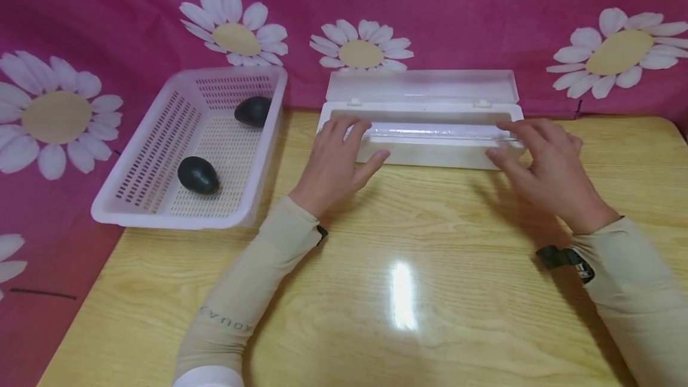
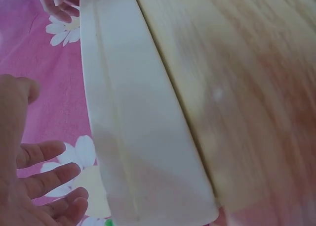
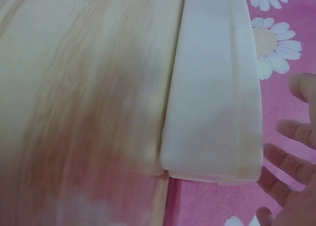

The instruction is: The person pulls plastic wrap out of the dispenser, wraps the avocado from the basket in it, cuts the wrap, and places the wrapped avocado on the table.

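A long white box [image 1: 430,156] stands near the back of the table with its lid [image 1: 424,86] tipped back. Inside lies a shiny, clear-looking roll [image 1: 446,131], apparently plastic wrap. My left hand [image 1: 335,163] hovers at the box's left end, thumb apart from the fingers. At the right end is my right hand [image 1: 553,166], fingers over the rim and thumb in front. Neither hand grips anything. Both wrist views show the box's plain front, with spread left fingers [image 2: 52,179] and right fingers [image 3: 294,164] beside it; any light contact cannot be told.
To the left sits a white perforated plastic basket [image 1: 177,220] with one dark egg-shaped fruit [image 1: 197,175] near its front and another dark fruit [image 1: 252,112] by its right wall. A magenta daisy-print cloth [image 1: 457,11] hangs behind the wooden table [image 1: 462,243].
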A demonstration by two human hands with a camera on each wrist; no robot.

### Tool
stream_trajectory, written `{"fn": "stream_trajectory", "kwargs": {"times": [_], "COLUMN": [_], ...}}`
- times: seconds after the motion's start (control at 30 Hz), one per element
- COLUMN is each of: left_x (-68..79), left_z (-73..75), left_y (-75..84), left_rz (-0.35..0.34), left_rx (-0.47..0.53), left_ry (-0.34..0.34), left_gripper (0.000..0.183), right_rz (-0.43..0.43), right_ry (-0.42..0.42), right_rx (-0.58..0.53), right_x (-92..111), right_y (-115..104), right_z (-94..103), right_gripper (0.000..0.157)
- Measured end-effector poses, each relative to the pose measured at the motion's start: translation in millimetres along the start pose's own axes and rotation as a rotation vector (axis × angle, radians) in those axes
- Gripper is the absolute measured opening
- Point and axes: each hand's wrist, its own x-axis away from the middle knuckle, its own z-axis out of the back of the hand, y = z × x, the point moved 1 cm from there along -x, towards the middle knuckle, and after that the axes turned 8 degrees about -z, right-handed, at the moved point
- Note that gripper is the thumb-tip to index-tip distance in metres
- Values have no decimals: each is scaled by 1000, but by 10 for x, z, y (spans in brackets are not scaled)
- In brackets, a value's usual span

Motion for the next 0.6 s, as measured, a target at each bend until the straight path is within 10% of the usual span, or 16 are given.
{"fn": "stream_trajectory", "kwargs": {"times": [0.6], "left_x": [-114], "left_z": [-205], "left_y": [4], "left_rz": [-2], "left_rx": [16], "left_ry": [26], "left_gripper": [40], "right_rz": [-22], "right_ry": [-8], "right_rx": [12], "right_x": [-147], "right_y": [-89], "right_z": [-95], "right_gripper": [27]}}
